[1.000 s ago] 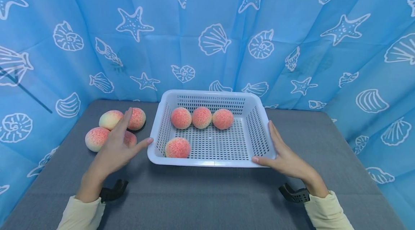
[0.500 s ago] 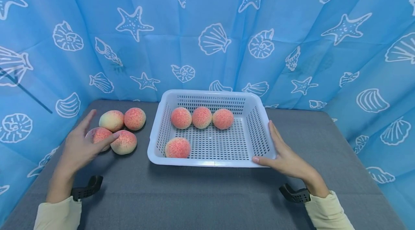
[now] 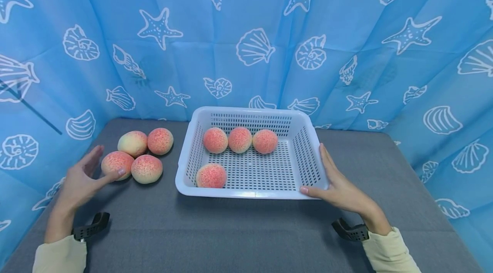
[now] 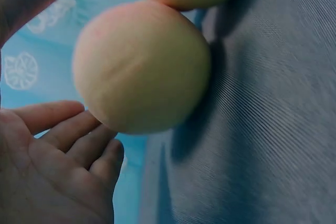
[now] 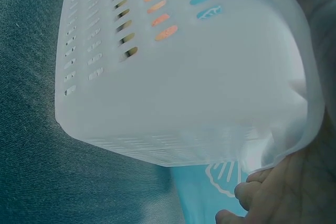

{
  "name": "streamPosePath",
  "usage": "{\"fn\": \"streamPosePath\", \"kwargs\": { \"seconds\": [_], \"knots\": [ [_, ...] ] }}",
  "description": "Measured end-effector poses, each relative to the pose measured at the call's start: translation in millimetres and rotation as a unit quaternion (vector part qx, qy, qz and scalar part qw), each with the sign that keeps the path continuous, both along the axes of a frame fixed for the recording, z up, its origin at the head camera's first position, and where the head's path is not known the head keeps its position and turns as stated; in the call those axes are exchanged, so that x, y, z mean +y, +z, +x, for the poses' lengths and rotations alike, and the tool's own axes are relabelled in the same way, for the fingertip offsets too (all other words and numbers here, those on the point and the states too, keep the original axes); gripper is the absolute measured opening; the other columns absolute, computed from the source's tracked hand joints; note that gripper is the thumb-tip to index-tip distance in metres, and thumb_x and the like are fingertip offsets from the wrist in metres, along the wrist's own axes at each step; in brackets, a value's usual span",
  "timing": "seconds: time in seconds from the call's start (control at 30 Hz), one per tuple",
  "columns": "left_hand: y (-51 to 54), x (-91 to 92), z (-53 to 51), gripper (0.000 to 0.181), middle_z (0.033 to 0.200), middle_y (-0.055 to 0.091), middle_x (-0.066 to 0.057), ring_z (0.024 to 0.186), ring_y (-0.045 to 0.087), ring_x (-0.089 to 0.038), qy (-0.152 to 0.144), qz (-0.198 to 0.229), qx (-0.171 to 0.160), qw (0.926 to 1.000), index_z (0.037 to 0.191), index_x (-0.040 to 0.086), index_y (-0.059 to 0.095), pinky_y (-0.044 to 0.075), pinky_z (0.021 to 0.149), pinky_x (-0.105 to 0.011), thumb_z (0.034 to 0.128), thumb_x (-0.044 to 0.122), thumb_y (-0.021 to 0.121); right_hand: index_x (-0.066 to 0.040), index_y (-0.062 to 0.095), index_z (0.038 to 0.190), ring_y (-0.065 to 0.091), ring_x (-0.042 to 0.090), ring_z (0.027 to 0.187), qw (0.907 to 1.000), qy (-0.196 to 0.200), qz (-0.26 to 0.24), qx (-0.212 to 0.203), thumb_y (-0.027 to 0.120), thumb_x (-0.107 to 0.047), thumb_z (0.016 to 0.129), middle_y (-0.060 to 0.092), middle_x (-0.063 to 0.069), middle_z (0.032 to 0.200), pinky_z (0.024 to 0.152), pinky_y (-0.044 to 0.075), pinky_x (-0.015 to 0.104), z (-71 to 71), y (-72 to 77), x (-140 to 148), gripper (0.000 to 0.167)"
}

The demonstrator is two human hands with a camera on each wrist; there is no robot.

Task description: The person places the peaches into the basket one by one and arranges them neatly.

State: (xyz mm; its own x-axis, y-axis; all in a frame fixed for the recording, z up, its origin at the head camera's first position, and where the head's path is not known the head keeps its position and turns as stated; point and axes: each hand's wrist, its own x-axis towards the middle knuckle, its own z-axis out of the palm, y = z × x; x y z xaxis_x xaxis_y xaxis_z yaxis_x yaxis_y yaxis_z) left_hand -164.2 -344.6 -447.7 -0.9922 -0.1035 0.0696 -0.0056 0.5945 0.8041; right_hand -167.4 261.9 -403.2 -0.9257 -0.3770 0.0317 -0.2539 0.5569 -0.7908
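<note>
Left side of frame: the person's left hand [image 3: 78,183] lies around the near-left pink-and-cream, round, speckled peach [image 3: 117,162], fingers spread loosely, thumb apart from them, grasp not yet made; whether skin touches fruit cannot be told. That peach rests on the grey cloth-covered counter [image 3: 231,234], leftmost of a cluster with three similar peaches [image 3: 148,170]. Right of centre, the right hand [image 3: 340,187] holds the lower-right corner of the white perforated plastic basket [image 3: 246,194], thumb over the front rim, fingers along the outer right wall. Four peaches [image 3: 211,176] sit inside. Judged step: picking up the leftmost peach. Best done by closing thumb and fingers evenly, lifting clear of its neighbours, basket kept steady.
</note>
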Motion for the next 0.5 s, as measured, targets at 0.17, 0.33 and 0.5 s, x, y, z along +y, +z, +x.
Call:
{"fn": "streamPosePath", "kwargs": {
  "seconds": [0.17,0.33,0.5],
  "knots": [
    [-12.2,-5.7,-1.8,0.105,0.163,0.007,-0.032,0.147,0.008,-0.056,-0.007,0.009,-0.029,0.9995,0.162,0.002,0.002,0.014,0.112,-0.07,0.0934,0.036,0.074,-0.021,-0.02,0.16,0.047,0.05,0.128,1.0,0.0,-0.004,-0.002,0.083,-0.025,0.086,-0.016,0.026,0.164,0.095,0.05,0.056,0.3,-1.2,0,0.126],
    [-22.1,-7.2,-4.0,0.106,0.162,0.008,-0.034,0.145,0.013,-0.058,0.004,0.033,-0.047,0.9983,0.162,0.001,0.003,0.017,0.113,-0.068,0.0927,0.035,0.076,-0.021,-0.02,0.16,0.048,0.05,0.127,0.9999,0.003,-0.011,-0.003,0.082,-0.024,0.087,-0.016,0.026,0.164,0.093,0.051,0.053,0.2,-2.3,0,0.126],
    [-28.8,-7.9,-5.3,0.105,0.162,0.009,-0.034,0.145,0.013,-0.057,0.016,0.047,-0.043,0.9978,0.162,0.001,0.004,0.017,0.113,-0.067,0.0926,0.034,0.076,-0.023,-0.02,0.16,0.049,0.049,0.127,0.9998,0.006,-0.017,-0.003,0.082,-0.023,0.088,-0.017,0.025,0.164,0.093,0.051,0.051,-0.8,-4.5,1,0.125]
  ]
}}
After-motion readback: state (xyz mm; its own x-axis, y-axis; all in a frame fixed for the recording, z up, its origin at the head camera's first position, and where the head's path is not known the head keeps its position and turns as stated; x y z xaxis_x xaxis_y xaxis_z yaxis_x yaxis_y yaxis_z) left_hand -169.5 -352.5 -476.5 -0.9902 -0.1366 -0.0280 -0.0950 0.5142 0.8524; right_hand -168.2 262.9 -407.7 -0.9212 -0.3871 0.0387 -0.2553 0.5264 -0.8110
